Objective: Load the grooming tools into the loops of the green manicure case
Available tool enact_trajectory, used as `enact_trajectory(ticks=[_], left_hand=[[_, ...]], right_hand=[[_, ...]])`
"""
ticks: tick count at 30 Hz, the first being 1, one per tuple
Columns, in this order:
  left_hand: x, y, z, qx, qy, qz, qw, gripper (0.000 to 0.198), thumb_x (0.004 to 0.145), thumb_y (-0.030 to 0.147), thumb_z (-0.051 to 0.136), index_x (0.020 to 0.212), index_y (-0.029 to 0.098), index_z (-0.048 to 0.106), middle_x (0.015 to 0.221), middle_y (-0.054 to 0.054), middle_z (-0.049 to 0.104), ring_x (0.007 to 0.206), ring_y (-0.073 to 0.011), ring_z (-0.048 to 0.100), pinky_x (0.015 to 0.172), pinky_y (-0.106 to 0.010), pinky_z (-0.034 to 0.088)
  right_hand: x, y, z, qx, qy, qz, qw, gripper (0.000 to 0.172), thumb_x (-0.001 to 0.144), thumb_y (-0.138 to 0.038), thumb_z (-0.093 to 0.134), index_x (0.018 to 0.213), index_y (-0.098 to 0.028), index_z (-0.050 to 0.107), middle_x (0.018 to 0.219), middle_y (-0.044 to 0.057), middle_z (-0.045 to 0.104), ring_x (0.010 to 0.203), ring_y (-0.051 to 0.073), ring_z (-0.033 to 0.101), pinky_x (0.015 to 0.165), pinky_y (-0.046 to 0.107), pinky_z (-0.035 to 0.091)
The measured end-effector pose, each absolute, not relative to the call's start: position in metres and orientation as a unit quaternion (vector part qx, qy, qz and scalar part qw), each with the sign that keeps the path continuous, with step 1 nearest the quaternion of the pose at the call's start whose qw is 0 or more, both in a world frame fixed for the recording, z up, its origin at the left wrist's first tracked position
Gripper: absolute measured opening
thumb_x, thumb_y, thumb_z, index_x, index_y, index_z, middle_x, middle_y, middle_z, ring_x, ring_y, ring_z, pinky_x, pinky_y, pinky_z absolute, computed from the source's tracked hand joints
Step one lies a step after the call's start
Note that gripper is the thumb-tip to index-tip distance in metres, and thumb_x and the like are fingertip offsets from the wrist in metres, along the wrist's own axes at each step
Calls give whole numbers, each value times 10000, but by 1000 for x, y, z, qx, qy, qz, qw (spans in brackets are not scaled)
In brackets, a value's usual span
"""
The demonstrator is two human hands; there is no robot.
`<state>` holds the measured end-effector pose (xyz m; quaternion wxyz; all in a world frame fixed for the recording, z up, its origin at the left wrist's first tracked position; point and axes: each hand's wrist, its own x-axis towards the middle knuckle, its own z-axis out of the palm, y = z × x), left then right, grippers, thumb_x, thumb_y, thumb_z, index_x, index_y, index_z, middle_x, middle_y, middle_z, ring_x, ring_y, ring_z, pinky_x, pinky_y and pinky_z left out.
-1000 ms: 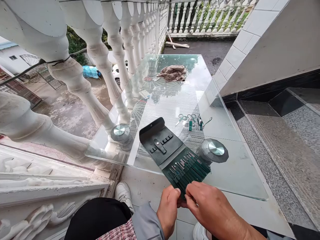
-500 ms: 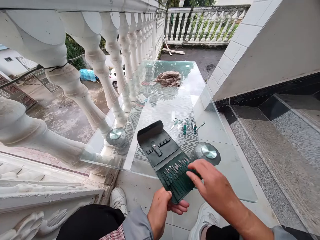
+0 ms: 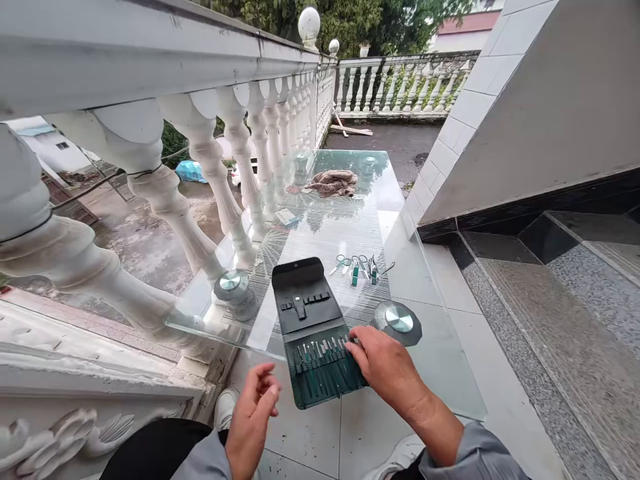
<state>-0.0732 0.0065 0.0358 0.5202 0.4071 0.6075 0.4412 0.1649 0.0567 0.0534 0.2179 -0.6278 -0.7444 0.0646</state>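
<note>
An unfolded dark green manicure case (image 3: pixel 320 317) lies across the near edge of the glass table (image 3: pixel 440 360), its lower part jutting out over the floor. A row of slim metal manicure tools (image 3: pixel 323 350) sits in its lower loops; the upper flap's loops hold nothing. My right hand (image 3: pixel 390 367) pinches the case's right edge, the fingertips partly hidden. Left of the case, apart from it, my left hand (image 3: pixel 253 413) has loosely curled, separated fingers and holds nothing. Beyond the case lie small scissors (image 3: pixel 341 263) and nail clippers (image 3: pixel 355 272), several green-handled pieces together.
A brown cloth (image 3: pixel 334 183) and a small card (image 3: pixel 287 217) lie farther back on the glass. Round metal-capped supports (image 3: pixel 399 319) show at the table's corners. A white balustrade (image 3: pixel 200 143) runs along the left; stone steps (image 3: pixel 540 293) rise on the right.
My left hand has let go of the case's lower edge and moved left. The case has turned straighter and rests on the table, with my right hand still at its right edge. The view has tilted up.
</note>
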Motion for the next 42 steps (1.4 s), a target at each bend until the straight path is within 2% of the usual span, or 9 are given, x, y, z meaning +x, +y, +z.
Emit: enact_trajectory(ticks=[4, 7, 10, 13, 18, 24, 31, 37, 42], left_hand=[[-64, 13, 66, 643, 538, 425, 341, 258, 875, 282, 482, 1110, 210, 561, 979, -63, 611, 913, -202, 580, 825, -331, 459], [-35, 23, 81, 844, 374, 271, 273, 347, 863, 187, 496, 1203, 230, 551, 1209, -92, 575, 1109, -242, 525, 994, -396, 364], [-7, 39, 79, 915, 280, 151, 249, 464, 867, 315, 560, 1308, 195, 480, 1379, -142, 441, 1304, -322, 345, 1092, -484, 207], [3, 57, 70, 918, 297, 104, 241, 736, 825, 509, 585, 1383, 83, 365, 1440, -216, 300, 1367, -326, 202, 1125, -471, 113], [-6, 83, 55, 915, 332, 67, 220, 914, 755, 662, 555, 1386, 36, 342, 1445, -243, 241, 1371, -345, 165, 1122, -498, 94], [-11, 95, 29, 951, 287, 62, 95, 911, 780, 713, 455, 1404, 64, 316, 1450, -199, 272, 1345, -341, 260, 1112, -475, 162], [-2, 100, 16, 955, 272, 119, -19, 764, 822, 673, 441, 1275, 60, 495, 1335, -199, 472, 1249, -339, 424, 1055, -481, 261], [1, 101, 13, 948, 269, 162, -48, 839, 788, 754, 332, 1212, 62, 542, 1277, -202, 529, 1211, -336, 467, 1031, -486, 300], [3, 100, 10, 942, 277, 179, -59, 848, 761, 763, 376, 1192, 55, 550, 1255, -211, 545, 1200, -344, 476, 1022, -501, 314]], right_hand=[[187, 83, 72, -671, -648, 109, 344, 228, 831, -322, 489, 953, -184, 622, 816, 55, 663, 728, 184, 595, 685, 317, 442], [210, 103, 78, -706, -528, 165, 442, 332, 785, -386, 528, 1026, -174, 613, 810, 43, 650, 687, 163, 583, 686, 326, 470], [227, 119, 73, -700, -439, 218, 520, 437, 736, -413, 584, 1095, -163, 583, 857, 53, 628, 730, 164, 573, 652, 325, 497], [240, 132, 68, -685, -368, 217, 590, 494, 708, -391, 627, 1141, -170, 546, 918, 59, 602, 818, 172, 565, 661, 321, 508], [255, 151, 62, -670, -282, 200, 657, 491, 686, -348, 628, 1131, -168, 525, 992, 72, 566, 901, 178, 551, 698, 319, 503], [259, 168, 43, -763, -416, 174, 463, 376, 763, -380, 495, 1075, -206, 611, 1085, 80, 578, 936, 204, 546, 843, 393, 448], [261, 184, 23, -760, -580, 64, 285, 403, 864, -320, 333, 1097, -215, 644, 987, 94, 592, 962, 234, 493, 886, 417, 389], [262, 187, 18, -758, -606, 20, 239, 369, 875, -299, 347, 1025, -198, 668, 957, 97, 607, 908, 228, 491, 845, 396, 392], [255, 187, 18, -749, -613, -21, 249, 327, 870, -334, 395, 1000, -194, 661, 934, 98, 603, 893, 230, 492, 845, 403, 389]])
